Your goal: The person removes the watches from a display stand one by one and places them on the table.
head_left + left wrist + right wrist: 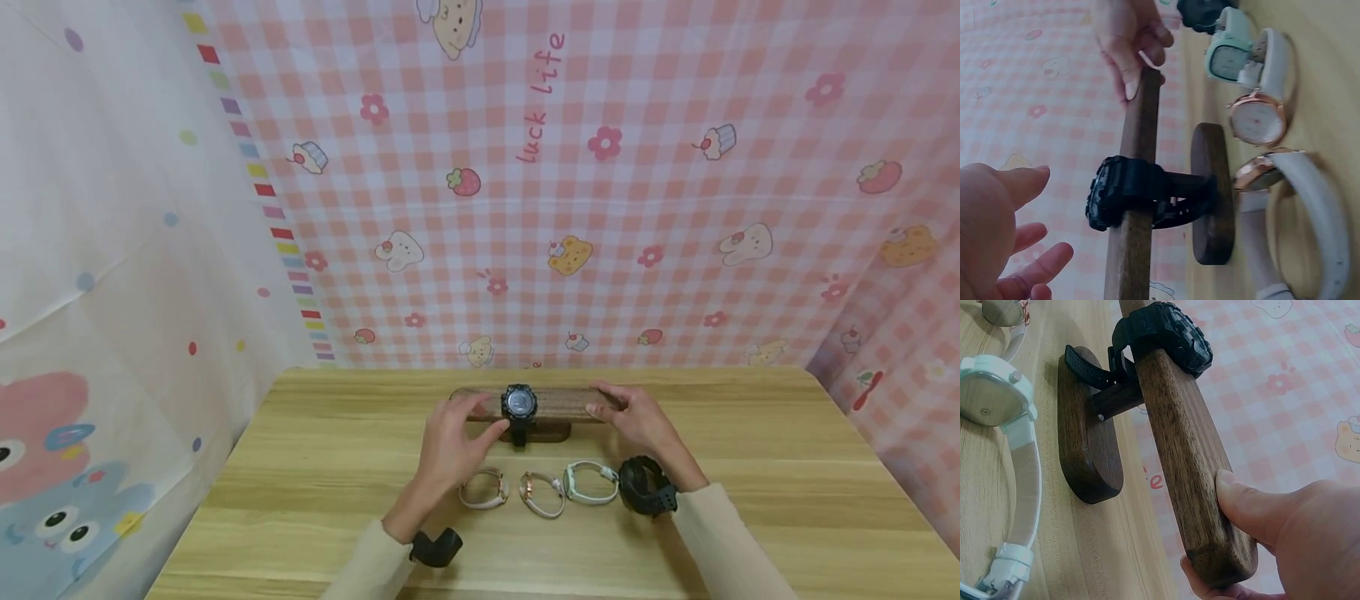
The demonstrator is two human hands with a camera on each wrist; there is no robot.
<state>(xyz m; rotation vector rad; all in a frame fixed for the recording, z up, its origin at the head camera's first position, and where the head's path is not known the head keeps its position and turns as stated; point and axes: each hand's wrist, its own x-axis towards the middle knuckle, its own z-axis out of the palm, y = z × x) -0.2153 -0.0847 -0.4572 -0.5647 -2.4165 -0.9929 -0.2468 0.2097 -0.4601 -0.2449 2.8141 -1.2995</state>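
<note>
A black digital watch point(519, 402) is strapped around the bar of a dark wooden watch stand point(562, 404), its face up. Its strap end hangs toward the stand's oval base point(1213, 194) in the left wrist view. My right hand point(637, 421) grips the bar's right end, thumb point(1244, 503) on one side and fingers underneath. Beside the watch, my left hand point(450, 442) is held with thumb and fingers spread. A gap shows between the left fingers point(1047, 265) and the watch in the left wrist view.
In front of the stand lie two white-strapped watches with rose-gold cases point(483, 489) point(542, 493). A mint-green watch point(591, 483) follows to their right, then a black strapped item point(647, 486) by my right wrist. Behind the wooden table point(337, 467) hangs a pink checked cloth point(525, 208).
</note>
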